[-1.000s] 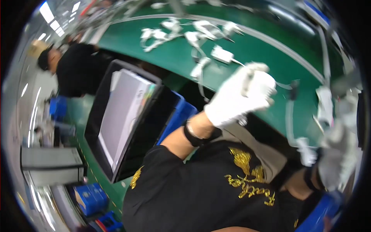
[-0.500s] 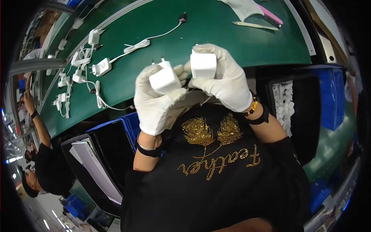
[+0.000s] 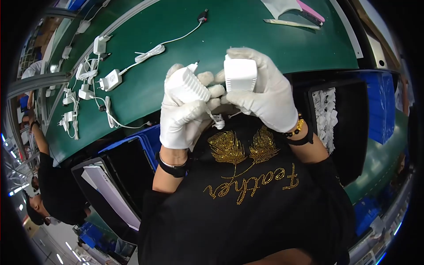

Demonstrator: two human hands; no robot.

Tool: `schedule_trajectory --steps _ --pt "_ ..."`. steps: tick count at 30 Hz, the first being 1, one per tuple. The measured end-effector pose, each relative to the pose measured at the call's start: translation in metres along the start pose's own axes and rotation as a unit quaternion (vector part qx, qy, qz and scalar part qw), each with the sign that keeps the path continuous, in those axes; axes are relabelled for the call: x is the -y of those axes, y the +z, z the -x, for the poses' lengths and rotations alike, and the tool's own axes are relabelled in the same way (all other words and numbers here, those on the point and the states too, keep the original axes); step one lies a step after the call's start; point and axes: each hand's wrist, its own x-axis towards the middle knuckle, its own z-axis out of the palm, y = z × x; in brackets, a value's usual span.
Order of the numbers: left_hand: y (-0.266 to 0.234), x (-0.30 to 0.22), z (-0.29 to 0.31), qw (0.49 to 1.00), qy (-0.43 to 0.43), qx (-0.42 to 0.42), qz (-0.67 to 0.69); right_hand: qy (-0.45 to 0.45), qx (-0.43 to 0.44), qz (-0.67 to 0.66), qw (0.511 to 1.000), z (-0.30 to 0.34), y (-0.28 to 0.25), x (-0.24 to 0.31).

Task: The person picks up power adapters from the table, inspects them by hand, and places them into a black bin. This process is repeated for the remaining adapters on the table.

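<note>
Both my hands wear white gloves and are raised at the near edge of the green table. My left hand (image 3: 179,121) is closed around a white power adapter (image 3: 187,86), which is tilted, with a plug pin showing at its far end and its ribbed side toward the right. A second white power adapter (image 3: 240,74) is gripped by my right hand (image 3: 271,95); its pins are hidden. The fingertips of the two hands almost meet between the adapters. Below them hangs a small bundle of white cable (image 3: 218,121); which adapter it belongs to, I cannot tell.
Several white adapters with coiled cables, one of them an adapter (image 3: 110,80) with its cord stretched out, lie on the green table (image 3: 185,53) at left. A cutter knife (image 3: 291,24) lies at the far right. Black bins (image 3: 349,128) flank me. A person (image 3: 57,190) is at far left.
The left hand has turned its adapter so that the ribbed side shows. My right hand has shifted slightly right with its adapter. The cable bundle has come into view below.
</note>
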Motion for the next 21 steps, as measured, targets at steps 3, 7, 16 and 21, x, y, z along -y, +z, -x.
schedule_trajectory --steps 3,7,16,21 --pt "-0.003 -0.003 -0.003 0.998 0.007 0.029 0.060 -0.049 -0.018 0.054 0.997 -0.001 0.001 0.000" --pt "0.013 0.000 -0.005 0.998 0.034 -0.010 0.043 -0.068 -0.040 0.201 0.976 -0.003 0.010 -0.002" --pt "0.032 -0.022 -0.025 0.797 0.225 -0.084 -0.554 -0.149 -0.018 0.217 0.965 -0.026 0.028 -0.014" --pt "-0.039 -0.134 -0.041 0.331 0.266 -0.246 -0.871 0.002 0.055 -0.319 0.946 -0.038 -0.003 0.024"
